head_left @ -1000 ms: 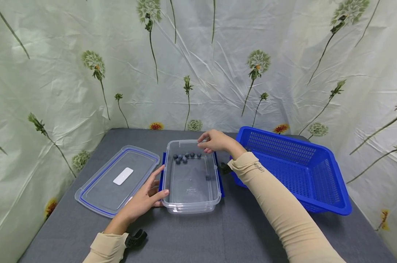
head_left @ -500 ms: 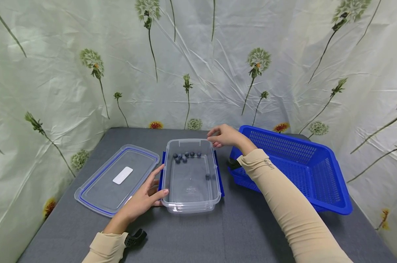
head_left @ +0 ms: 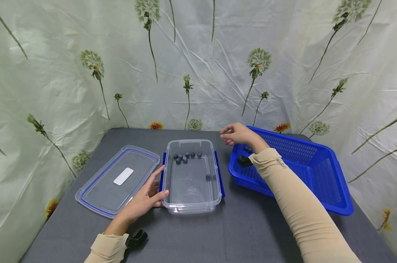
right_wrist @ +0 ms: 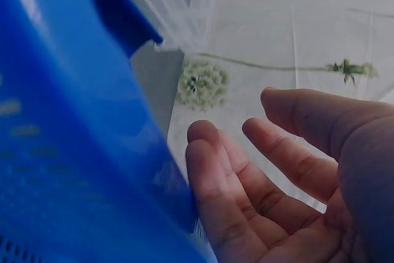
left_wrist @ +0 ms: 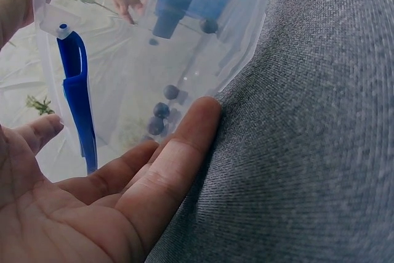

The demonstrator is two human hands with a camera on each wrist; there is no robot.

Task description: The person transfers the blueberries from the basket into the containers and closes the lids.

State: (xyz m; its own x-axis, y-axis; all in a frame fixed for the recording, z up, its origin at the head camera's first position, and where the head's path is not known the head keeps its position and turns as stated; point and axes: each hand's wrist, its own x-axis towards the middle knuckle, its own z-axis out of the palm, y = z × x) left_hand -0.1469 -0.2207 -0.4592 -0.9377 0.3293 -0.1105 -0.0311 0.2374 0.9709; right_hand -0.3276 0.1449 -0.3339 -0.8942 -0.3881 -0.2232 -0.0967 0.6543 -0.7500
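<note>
1. A pale cloth backdrop (head_left: 205, 73) printed with dandelions and other flowers hangs behind a desk (head_left: 238, 230) covered in dark grey fabric.
2. In the middle of the desk stands a clear box (head_left: 191, 179), uncovered, with blue latches (head_left: 221, 179) hanging down its sides.
3. Inside it, a cluster of dark blue berries (head_left: 185, 160) lies toward the far end; a lone berry (head_left: 208, 177) sits apart near the right wall.
4. The left hand (head_left: 143, 200) rests against the box's left side, fingers spread and extended, thumb on the rim near the close corner.
5. The right hand (head_left: 238, 134) hangs by the far left corner of a blue basket (head_left: 324, 182), fingers loosely bent, thumb apart from them, nothing visible between; whether it touches the basket I cannot tell.
6. A few dark berries (head_left: 248, 149) show in the basket, partly hidden by the right wrist.
7. Left of the box lies its blue-edged lid (head_left: 117, 193), bearing a white label (head_left: 123, 176).
</note>
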